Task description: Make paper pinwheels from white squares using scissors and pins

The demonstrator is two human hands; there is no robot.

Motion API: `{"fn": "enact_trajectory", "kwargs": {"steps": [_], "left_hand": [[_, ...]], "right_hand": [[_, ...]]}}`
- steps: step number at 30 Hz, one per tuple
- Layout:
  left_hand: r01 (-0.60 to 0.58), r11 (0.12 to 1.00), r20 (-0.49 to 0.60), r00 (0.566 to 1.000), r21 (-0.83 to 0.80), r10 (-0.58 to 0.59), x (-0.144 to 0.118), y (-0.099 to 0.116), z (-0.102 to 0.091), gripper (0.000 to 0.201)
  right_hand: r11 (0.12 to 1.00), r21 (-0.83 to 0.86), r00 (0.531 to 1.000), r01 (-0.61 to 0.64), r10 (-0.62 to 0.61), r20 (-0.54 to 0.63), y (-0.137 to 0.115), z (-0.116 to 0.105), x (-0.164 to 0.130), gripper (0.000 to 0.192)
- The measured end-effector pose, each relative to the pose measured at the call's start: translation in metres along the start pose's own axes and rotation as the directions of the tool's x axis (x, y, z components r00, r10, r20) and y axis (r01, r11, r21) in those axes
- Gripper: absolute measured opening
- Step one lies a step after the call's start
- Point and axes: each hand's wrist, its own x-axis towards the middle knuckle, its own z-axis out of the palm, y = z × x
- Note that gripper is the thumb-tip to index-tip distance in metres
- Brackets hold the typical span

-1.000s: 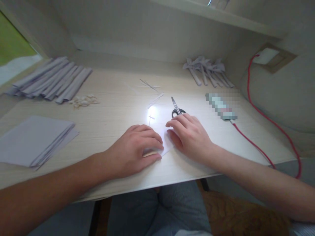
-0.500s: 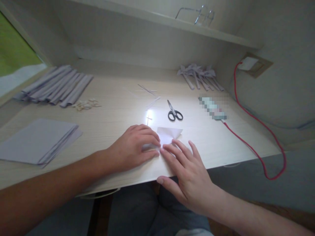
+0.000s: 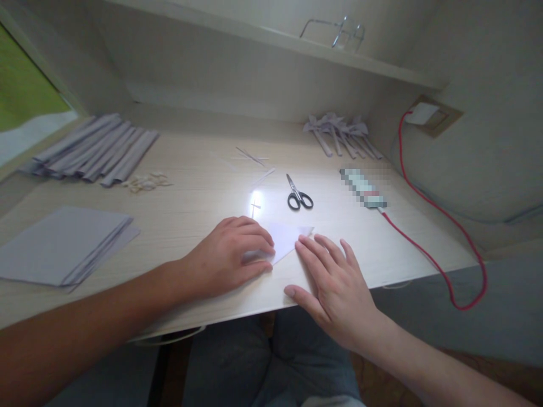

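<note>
A small piece of folded white paper (image 3: 281, 240) lies flat near the front edge of the desk, its left part hidden under my left hand. My left hand (image 3: 235, 247) is closed over that side, with curled fingertips and thumb holding the paper down. On the slanting right edge of the paper rest the index and middle fingertips of my right hand (image 3: 328, 277). That hand is open, its fingers stretched and its thumb spread away. Black-handled scissors (image 3: 299, 195) lie just beyond the paper, blades pointing away. Thin paper strips (image 3: 254, 157) are scattered behind.
Rolled paper tubes (image 3: 95, 148) are piled at the back left, beside a heap of small pale bands (image 3: 148, 182). A stack of paper sheets (image 3: 68, 243) lies at left. Tied paper rolls (image 3: 339, 133) stand back right, near a blurred device (image 3: 363, 187) with a red cable (image 3: 424, 257).
My right hand has slid right and slightly up along the edge of the paper. The paper's upper part now lies flatter, as a triangle. My left hand stays in nearly the same place.
</note>
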Motion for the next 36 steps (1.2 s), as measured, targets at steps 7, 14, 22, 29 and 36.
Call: {"fn": "enact_trajectory", "kwargs": {"steps": [7,14,22,29,36], "left_hand": [[-0.015,1.000,-0.002,1.000,0.006,0.015,-0.002,-0.001,0.001,0.015],[-0.009,0.999,-0.036,0.999,0.053,0.011,-0.004,-0.008,0.003,0.030],[0.024,0.997,-0.017,1.000,0.067,-0.023,-0.003,-0.008,0.000,0.036],[0.022,0.998,-0.036,0.999,0.062,-0.020,-0.003,-0.006,-0.001,0.034],[-0.008,0.997,-0.006,1.000,0.072,0.009,-0.003,-0.002,-0.005,0.040]], "right_hand": [[0.998,-0.047,0.999,-0.043,0.043,0.009,0.008,-0.001,0.003,0.064],[0.993,-0.094,0.998,-0.067,0.068,0.015,0.013,-0.003,0.004,0.064],[0.998,-0.051,0.998,-0.038,0.041,0.041,0.005,-0.005,0.001,0.065],[0.996,0.076,0.998,0.051,-0.054,0.032,-0.016,-0.005,-0.004,0.066],[0.960,0.252,0.992,0.124,-0.113,-0.056,0.006,-0.011,0.014,0.037]]}}
